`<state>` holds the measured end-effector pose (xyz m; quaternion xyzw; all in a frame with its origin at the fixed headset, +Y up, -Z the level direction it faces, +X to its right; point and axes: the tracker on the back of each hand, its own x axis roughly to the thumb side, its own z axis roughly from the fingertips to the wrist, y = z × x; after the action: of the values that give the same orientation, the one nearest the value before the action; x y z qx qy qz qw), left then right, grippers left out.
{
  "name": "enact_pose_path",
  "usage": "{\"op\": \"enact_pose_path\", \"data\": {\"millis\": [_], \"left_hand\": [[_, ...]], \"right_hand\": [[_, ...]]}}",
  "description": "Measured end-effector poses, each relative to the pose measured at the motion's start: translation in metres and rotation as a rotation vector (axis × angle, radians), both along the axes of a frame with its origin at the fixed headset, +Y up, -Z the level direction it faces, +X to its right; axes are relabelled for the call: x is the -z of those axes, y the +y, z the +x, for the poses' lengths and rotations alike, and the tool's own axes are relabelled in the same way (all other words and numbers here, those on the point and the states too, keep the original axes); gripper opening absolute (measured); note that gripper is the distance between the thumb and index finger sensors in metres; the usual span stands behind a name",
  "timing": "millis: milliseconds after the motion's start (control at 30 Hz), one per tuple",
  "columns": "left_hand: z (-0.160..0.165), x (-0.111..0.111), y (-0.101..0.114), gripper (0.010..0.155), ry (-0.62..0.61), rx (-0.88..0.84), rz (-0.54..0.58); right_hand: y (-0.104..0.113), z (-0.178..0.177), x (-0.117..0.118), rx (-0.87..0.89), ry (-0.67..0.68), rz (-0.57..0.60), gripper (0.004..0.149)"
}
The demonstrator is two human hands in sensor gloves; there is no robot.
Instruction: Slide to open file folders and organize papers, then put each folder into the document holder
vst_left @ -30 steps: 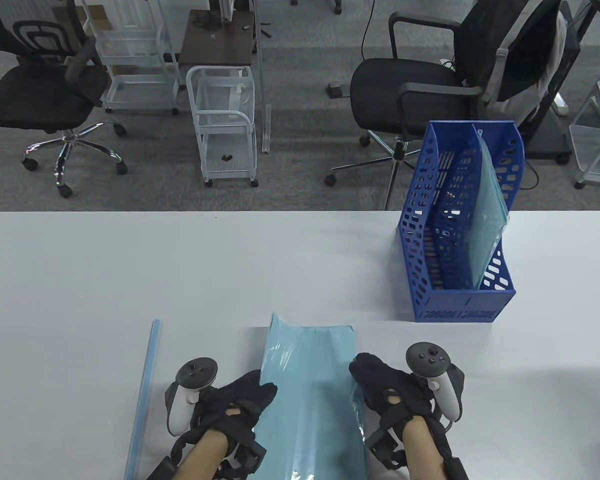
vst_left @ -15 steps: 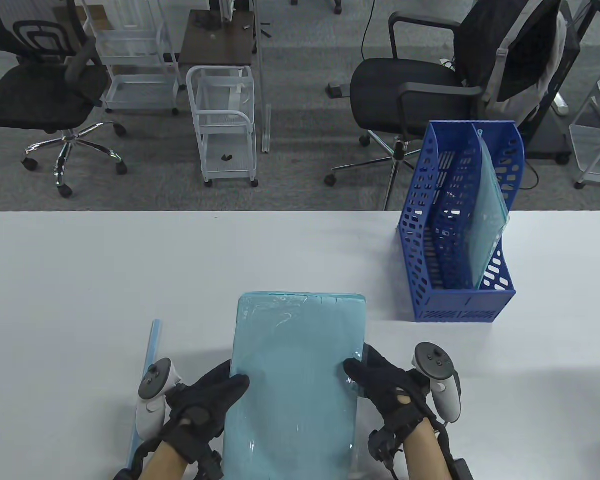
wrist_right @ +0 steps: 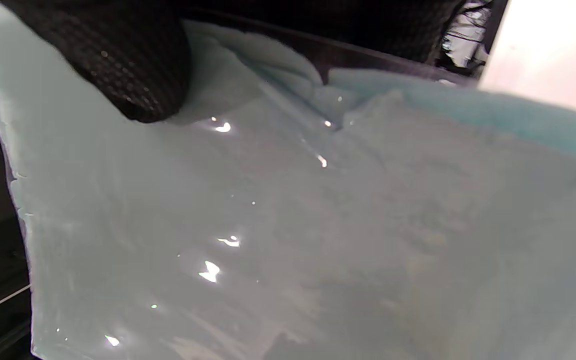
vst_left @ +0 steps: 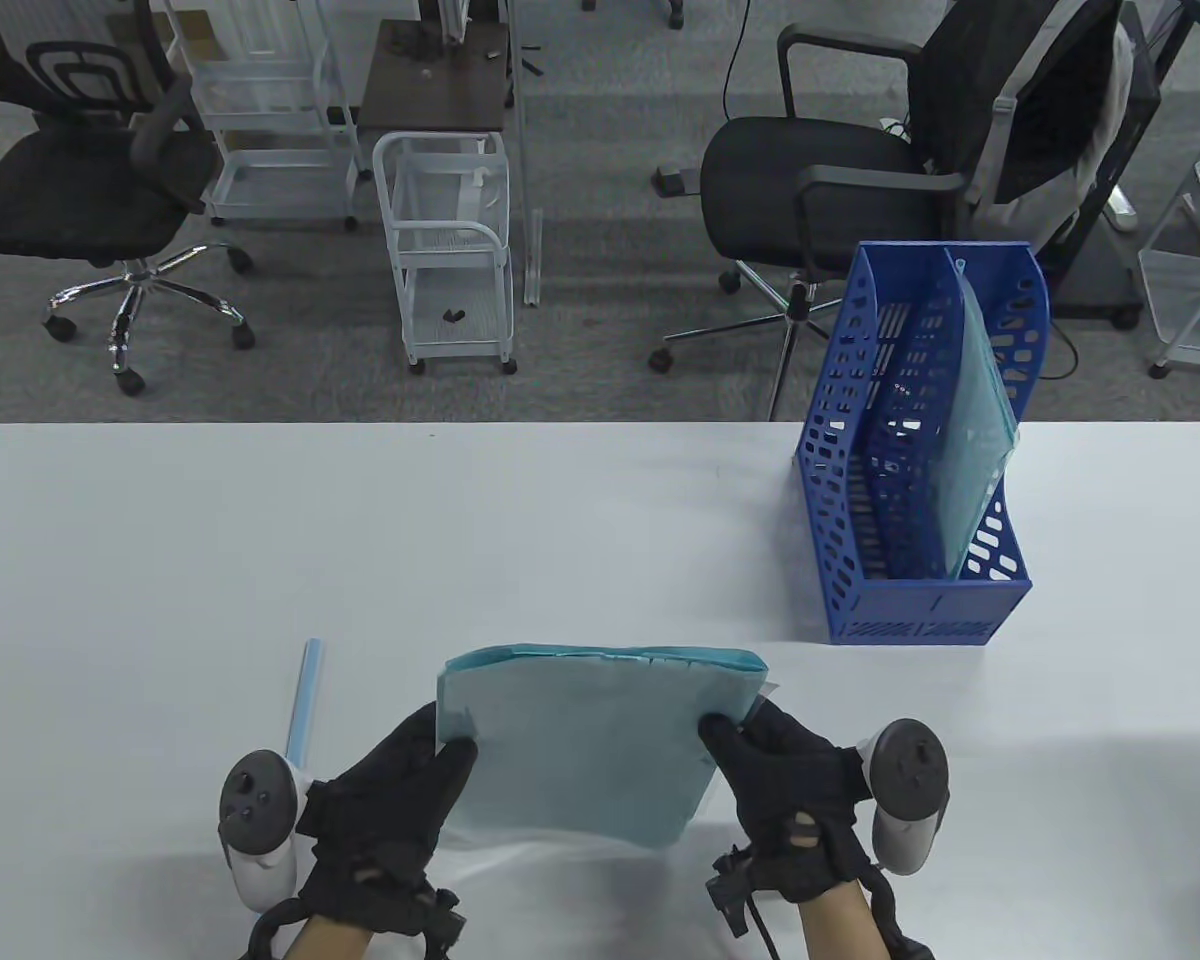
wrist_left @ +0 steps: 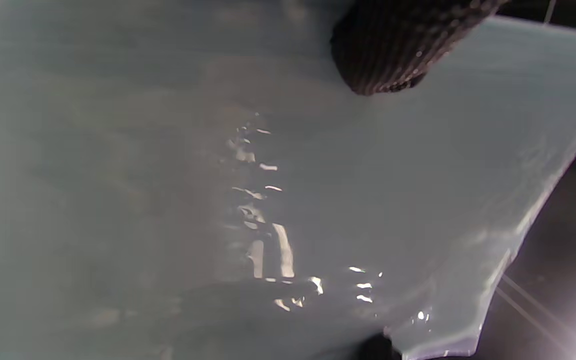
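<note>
A light blue translucent file folder (vst_left: 590,740) with papers inside stands tilted near the table's front edge, its top edge up. My left hand (vst_left: 430,765) grips its left side and my right hand (vst_left: 745,750) grips its right side, thumbs on the near face. Both wrist views are filled by the glossy folder (wrist_left: 218,200) (wrist_right: 293,240), with a gloved thumb (wrist_left: 393,50) (wrist_right: 118,70) pressed on it. The folder's pale blue slide bar (vst_left: 302,705) lies on the table to the left. A blue two-slot document holder (vst_left: 920,600) stands at the right, with another folder (vst_left: 975,440) in its right slot.
The white table (vst_left: 260,540) stretches wide to the left and behind the folder. Beyond its far edge are office chairs (vst_left: 830,170) and a white wire cart (vst_left: 450,250) on the floor.
The folder went from curled lengthwise between my hands to flattened, then was raised upright with its long edge horizontal. Both hands slid to its sides and turned, thumbs toward me.
</note>
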<state>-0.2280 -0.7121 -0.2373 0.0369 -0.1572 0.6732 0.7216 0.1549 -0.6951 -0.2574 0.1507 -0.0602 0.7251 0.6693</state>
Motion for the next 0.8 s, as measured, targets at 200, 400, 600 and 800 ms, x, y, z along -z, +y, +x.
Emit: {"op": "enact_pose_path", "data": {"millis": [200,400,600,800], "left_hand": [[0.001,0.009,-0.019,0.054,-0.039,0.038,-0.117],[0.013,0.009,-0.034,0.044,-0.058,-0.146,-0.145],[0.008,0.01,-0.037,0.059,-0.055,-0.158,-0.166],[0.019,0.011,-0.041,0.046,-0.109,-0.17,-0.155]], "right_hand": [[-0.015,-0.009,0.005,0.101,0.099,-0.095,0.063],[-0.017,-0.017,0.0,0.174,0.046,-0.091,0.041],[-0.013,-0.017,-0.002,0.109,0.025,-0.052,0.063],[-0.024,-0.028,-0.005,0.064,-0.046,-0.116,0.043]]}}
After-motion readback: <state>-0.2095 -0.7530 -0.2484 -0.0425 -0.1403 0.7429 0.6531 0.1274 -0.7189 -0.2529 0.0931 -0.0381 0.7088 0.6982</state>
